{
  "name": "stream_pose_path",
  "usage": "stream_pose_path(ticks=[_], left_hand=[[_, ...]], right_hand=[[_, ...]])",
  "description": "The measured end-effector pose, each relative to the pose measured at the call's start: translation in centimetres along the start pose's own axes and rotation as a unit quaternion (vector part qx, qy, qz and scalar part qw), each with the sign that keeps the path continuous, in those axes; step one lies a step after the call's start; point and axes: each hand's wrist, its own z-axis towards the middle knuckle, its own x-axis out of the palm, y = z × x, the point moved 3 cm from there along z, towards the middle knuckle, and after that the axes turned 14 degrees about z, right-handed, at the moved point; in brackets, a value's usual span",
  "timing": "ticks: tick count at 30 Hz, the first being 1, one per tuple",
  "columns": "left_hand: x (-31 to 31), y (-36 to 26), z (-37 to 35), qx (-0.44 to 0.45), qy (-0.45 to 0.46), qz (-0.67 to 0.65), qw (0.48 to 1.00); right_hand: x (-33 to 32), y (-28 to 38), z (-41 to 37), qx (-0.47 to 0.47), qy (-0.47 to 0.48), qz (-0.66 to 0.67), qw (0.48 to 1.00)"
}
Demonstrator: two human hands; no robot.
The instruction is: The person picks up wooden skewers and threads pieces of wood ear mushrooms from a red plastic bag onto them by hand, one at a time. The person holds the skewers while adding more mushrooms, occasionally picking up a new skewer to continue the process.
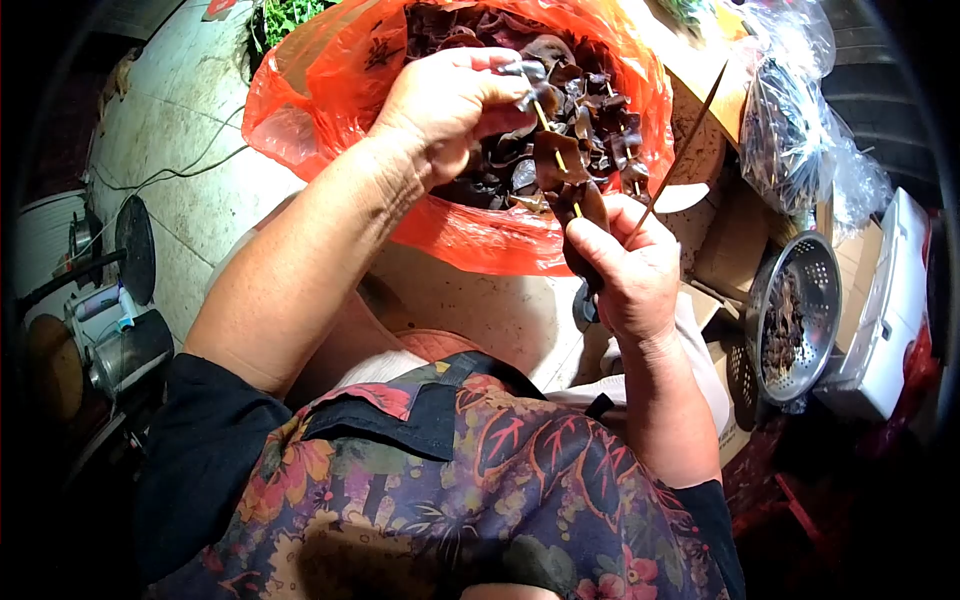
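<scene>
My left hand (450, 110) is closed in a pinch on a dark wood ear piece (528, 75) at the upper end of a thin pale skewer (543, 115). Further down that skewer are threaded more wood ear pieces (560, 160), brown and glossy. The lower end is gripped by my right hand (630, 262), thumb pressed over the fungus. A long, thin dark stick (690, 140) also slants up and right from between the right fingers. Beneath both hands, a red plastic bag (320, 90) lies open, filled with wood ear (490, 35), some pieces apparently on skewers.
To the right are a metal colander (833, 270) with dark strips inside, a white box (890, 310) and clear plastic bags (790, 130). Pots (130, 350) stand at left, and a cable (170, 175) crosses the tiled floor (170, 110). Leafy greens (285, 20) show behind the bag.
</scene>
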Motion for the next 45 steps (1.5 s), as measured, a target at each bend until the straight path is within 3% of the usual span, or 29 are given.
stream_pose_path(ticks=[5, 8, 10, 12, 21, 25, 28, 30, 31, 36, 39, 45], left_hand=[[1.1, -0.1, -0.8, 0.011, 0.029, -0.014, 0.999], [0.8, -0.4, -0.8, -0.014, -0.018, -0.039, 0.999], [0.2, -0.1, -0.3, -0.038, -0.029, -0.122, 0.991], [0.0, 0.0, 0.2, -0.011, -0.034, -0.128, 0.991], [-0.4, -1.0, 0.2, 0.078, -0.131, -0.018, 0.988], [-0.6, -1.2, 0.4, 0.107, -0.131, -0.026, 0.985], [-0.6, -1.7, 0.5, 0.168, -0.128, 0.062, 0.975], [-0.2, -2.2, 0.1, 0.260, -0.140, 0.168, 0.941], [0.2, -2.2, -0.2, 0.265, -0.161, 0.217, 0.926], [0.6, -2.1, -0.5, 0.226, -0.133, 0.171, 0.950], [0.2, -2.1, -0.3, 0.107, -0.098, 0.040, 0.989], [-0.9, -2.4, -0.2, 0.022, -0.018, -0.001, 1.000]], right_hand=[[0.0, 0.1, 0.4, -0.004, -0.002, 0.011, 1.000], [0.0, 0.2, 0.3, -0.002, -0.010, 0.018, 1.000], [-0.1, 0.2, 0.2, -0.003, -0.004, 0.016, 1.000], [-0.1, 0.1, 0.1, -0.005, 0.002, 0.015, 1.000], [0.1, 0.2, 0.0, 0.007, 0.000, 0.010, 1.000], [0.1, 0.3, -0.1, 0.013, 0.010, 0.030, 0.999], [0.0, 0.5, -0.1, 0.018, 0.011, 0.041, 0.999], [-0.1, 0.5, -0.1, 0.021, 0.014, 0.047, 0.999], [-0.1, 0.5, -0.2, 0.023, 0.013, 0.048, 0.999], [-0.3, 0.6, -0.1, 0.022, 0.007, 0.038, 0.999], [-0.2, 0.6, -0.2, 0.020, 0.001, 0.037, 0.999], [-0.1, 0.7, -0.3, 0.025, 0.011, 0.034, 0.999]])
